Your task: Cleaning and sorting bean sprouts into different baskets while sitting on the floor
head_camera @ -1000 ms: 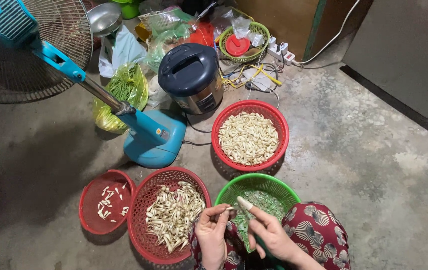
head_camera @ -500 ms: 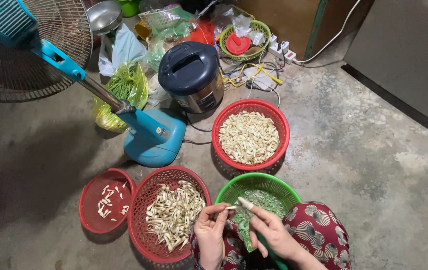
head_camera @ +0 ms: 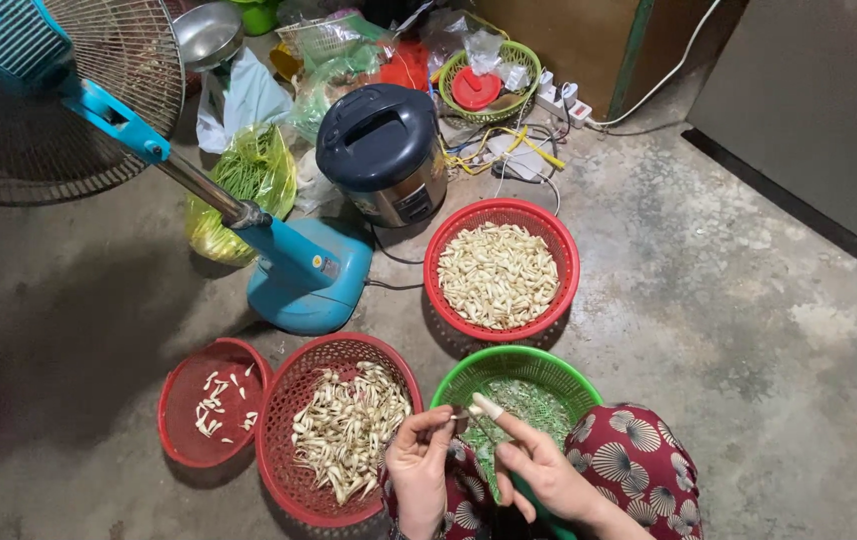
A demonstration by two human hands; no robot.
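Note:
My left hand (head_camera: 419,470) and my right hand (head_camera: 539,465) meet over the near edge of a green basket (head_camera: 549,367) of green trimmings. Together they pinch one small pale stalk (head_camera: 467,412); the right index fingertip wears a pale cover. Left of the hands is a red basket (head_camera: 294,400) of pale stalks with dark ends. A small red bowl (head_camera: 181,420) at far left has a few white pieces. Behind the green basket, a red basket (head_camera: 564,250) holds a heap of cream-coloured peeled pieces. My patterned red sleeve and knee (head_camera: 639,470) are at the bottom right.
A teal standing fan (head_camera: 299,270) leans across the left on the concrete floor. A dark blue rice cooker (head_camera: 384,150) stands behind it, with bags of greens (head_camera: 244,185), a metal bowl (head_camera: 207,35), a green basket with a red lid (head_camera: 489,75) and a power strip (head_camera: 559,100).
My hands have stayed over the green basket, with only small finger movements on the stalk. The view has shifted slightly.

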